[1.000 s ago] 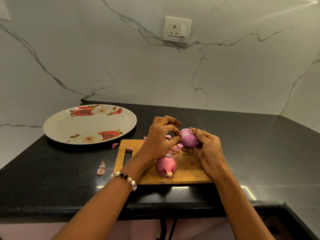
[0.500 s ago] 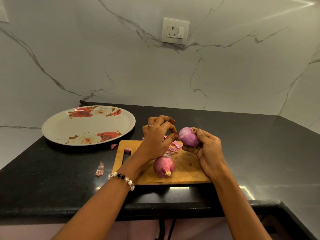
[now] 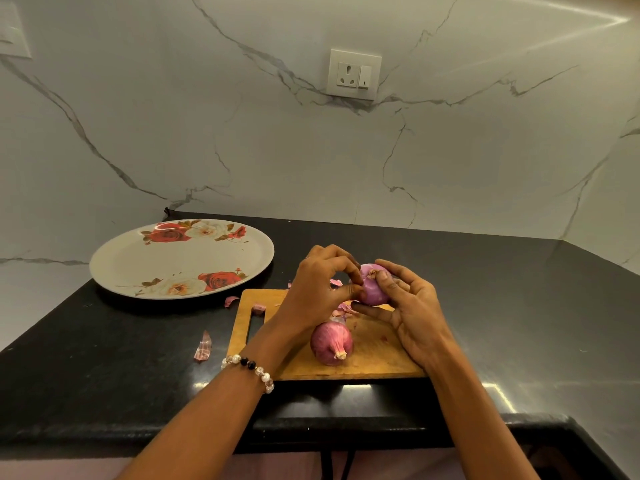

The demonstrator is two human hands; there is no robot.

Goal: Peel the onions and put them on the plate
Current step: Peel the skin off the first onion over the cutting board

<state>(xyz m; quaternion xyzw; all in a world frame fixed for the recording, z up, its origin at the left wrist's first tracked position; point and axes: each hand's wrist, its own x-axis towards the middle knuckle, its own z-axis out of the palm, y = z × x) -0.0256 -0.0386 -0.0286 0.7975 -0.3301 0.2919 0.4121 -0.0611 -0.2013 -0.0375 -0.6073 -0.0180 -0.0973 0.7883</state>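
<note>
A smooth, pale purple onion is held above the far part of the wooden cutting board. My right hand cradles it from the right, thumb on top. My left hand pinches at the onion's left side with curled fingertips. A second onion, still in its dry reddish skin, lies on the board near its middle. The flowered plate sits to the left on the black counter, with nothing on it.
Loose bits of onion skin lie on the board's far edge, beside the board and on the counter. The counter's front edge runs just below the board. A marble wall with a socket stands behind.
My left hand had drawn slightly away from the onion half a second ago; now its fingertips are back on the onion's left side. The right hand has kept its hold.
</note>
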